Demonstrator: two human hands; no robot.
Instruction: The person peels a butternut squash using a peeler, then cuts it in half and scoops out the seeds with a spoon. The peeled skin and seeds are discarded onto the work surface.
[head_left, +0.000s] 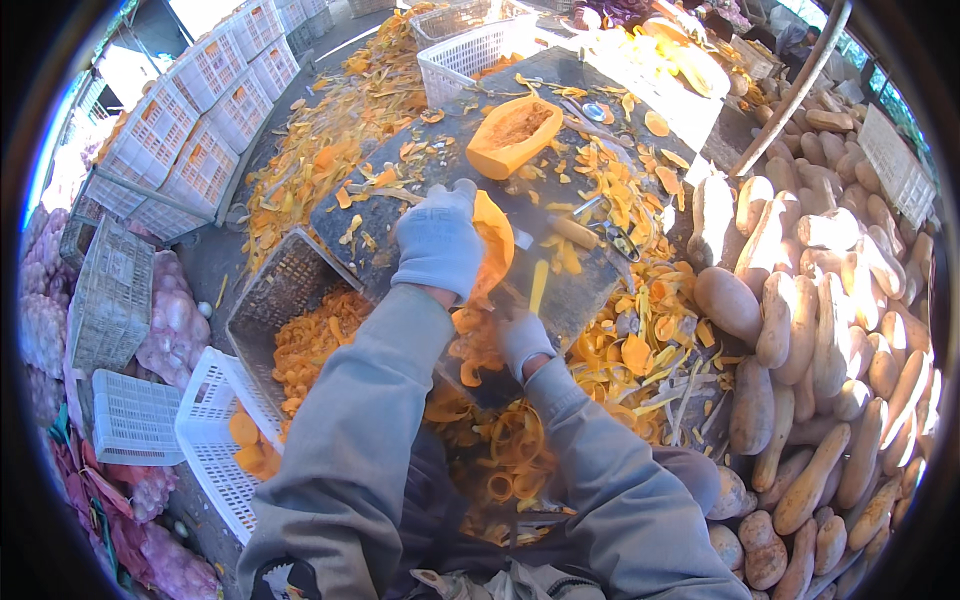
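My left hand (439, 236), in a pale knitted glove, is closed around a peeled orange squash piece (495, 244) near the middle of the dark work board (390, 255). My gloved right hand (523, 337) is closed on a yellow handle (538, 286), just below and right of that piece. The tool's far end is hidden or blurred. Stringy orange pulp (480, 345) lies or falls between the hands. A hollowed squash half (514, 135) rests cut face up farther back on the board. A wooden-handled tool (574, 231) and a peeler (622, 241) lie to the right.
A worn crate (255, 289) with pulp stands left of the board, beside a white crate (217, 450) with orange pieces. Peelings (637, 352) cover the ground at right, next to a large pile of unpeeled squash (817, 330). Stacked crates (202, 97) stand back left.
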